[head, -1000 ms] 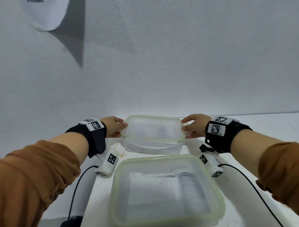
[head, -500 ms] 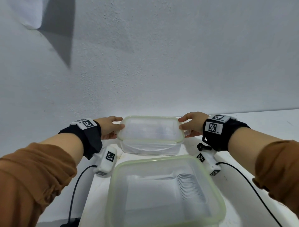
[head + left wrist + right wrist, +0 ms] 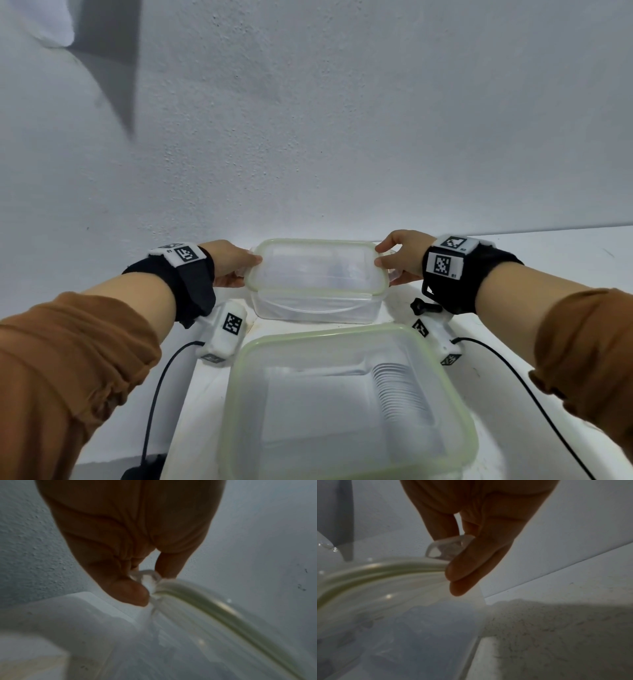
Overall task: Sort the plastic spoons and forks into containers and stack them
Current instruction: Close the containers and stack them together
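Note:
A small clear container with a green-rimmed lid (image 3: 317, 267) stands at the back of the white table, near the wall. My left hand (image 3: 236, 262) pinches the lid's left clip tab (image 3: 145, 578). My right hand (image 3: 399, 257) pinches the right clip tab (image 3: 443, 549). Faint blurred cutlery shapes show through its clear wall in the right wrist view. A larger clear container with a green-rimmed lid (image 3: 346, 404) sits nearer to me, with a row of white plastic cutlery (image 3: 400, 394) stacked inside on the right.
The white wall (image 3: 342, 137) rises right behind the small container. The table's left edge (image 3: 185, 404) runs just left of the big container. Black cables (image 3: 154, 404) trail from both wrist cameras across the table.
Both hands stay on the small container's ends; it sits slightly higher in the head view than before, and the view has shifted a little.

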